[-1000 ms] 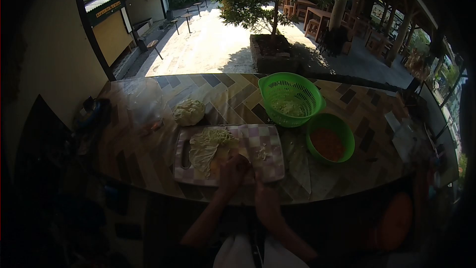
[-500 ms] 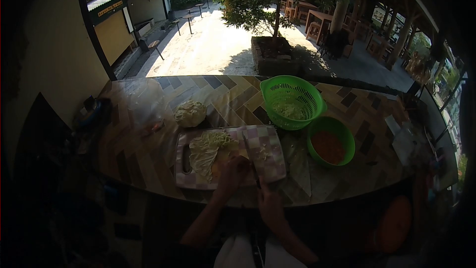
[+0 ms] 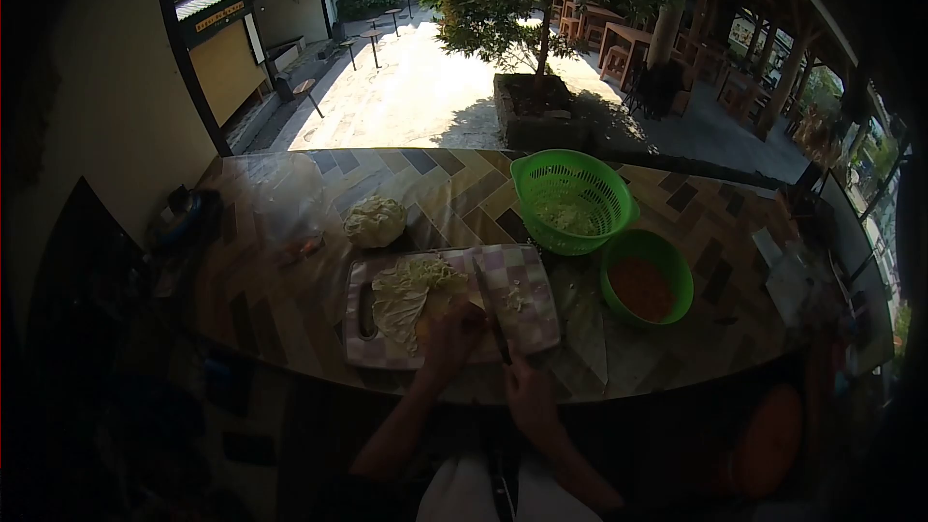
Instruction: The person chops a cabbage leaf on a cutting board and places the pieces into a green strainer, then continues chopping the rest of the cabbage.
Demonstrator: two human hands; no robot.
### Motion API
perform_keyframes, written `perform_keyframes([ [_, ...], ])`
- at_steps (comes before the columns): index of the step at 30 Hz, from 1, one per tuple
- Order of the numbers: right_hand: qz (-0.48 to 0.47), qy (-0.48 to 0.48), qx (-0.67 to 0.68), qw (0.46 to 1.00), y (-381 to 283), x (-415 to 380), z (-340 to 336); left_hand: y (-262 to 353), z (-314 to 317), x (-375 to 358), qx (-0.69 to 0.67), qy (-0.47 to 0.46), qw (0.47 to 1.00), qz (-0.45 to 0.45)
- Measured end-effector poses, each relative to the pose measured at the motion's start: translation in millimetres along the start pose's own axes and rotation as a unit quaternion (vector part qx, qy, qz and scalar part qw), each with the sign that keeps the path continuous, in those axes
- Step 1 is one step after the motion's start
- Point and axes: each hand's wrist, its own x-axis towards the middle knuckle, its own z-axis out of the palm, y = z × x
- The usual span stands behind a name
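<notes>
My right hand (image 3: 531, 392) is closed round the handle of a knife (image 3: 491, 306), whose blade points away from me over the checked cutting board (image 3: 530, 326). Beside the blade, on its left, my left hand (image 3: 454, 336) rests low over the board with its fingers curled together. Whatever lies under those fingers is too dark to make out. Pale cabbage leaves (image 3: 398, 304) are spread on the left part of the board. To the right of the blade lie small cabbage shreds (image 3: 514, 300). A cabbage head (image 3: 375, 222) sits just behind the board.
Behind the board to the right stands a green colander (image 3: 527, 180) with pale shreds inside. A green bowl (image 3: 684, 302) of orange shreds is close by it. Clear plastic (image 3: 287, 195) lies on the table's far left. Another plastic bag (image 3: 800, 275) is at the right.
The whole view has shifted very slightly. Both hands, the knife and the cabbage keep practically the same places on the board.
</notes>
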Motion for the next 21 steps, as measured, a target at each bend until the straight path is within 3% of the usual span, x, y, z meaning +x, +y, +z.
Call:
perform_keyframes([
  [5, 0.01, 0.008, -0.113, 0.994, 1.1, 2.9, 12.8, 1.6, -1.5, 3.9, 0.023, -0.009, 1.0, 0.018],
  [11, -0.05, 0.047, 0.04, 0.997, 16.2, 23.1, -31.4, 2.8, 2.3, 3.2, 0.057, 0.011, 0.998, 0.036],
  [16, -0.029, 0.063, -0.018, 0.997, 33.4, 38.6, -60.4, 3.7, 18.5, 21.7, 0.076, 0.008, 0.996, 0.055],
  [21, -0.026, 0.021, -0.089, 0.996, 37.5, 40.1, -66.7, 2.4, 28.8, 34.3, -0.009, -0.007, 0.999, 0.033],
])
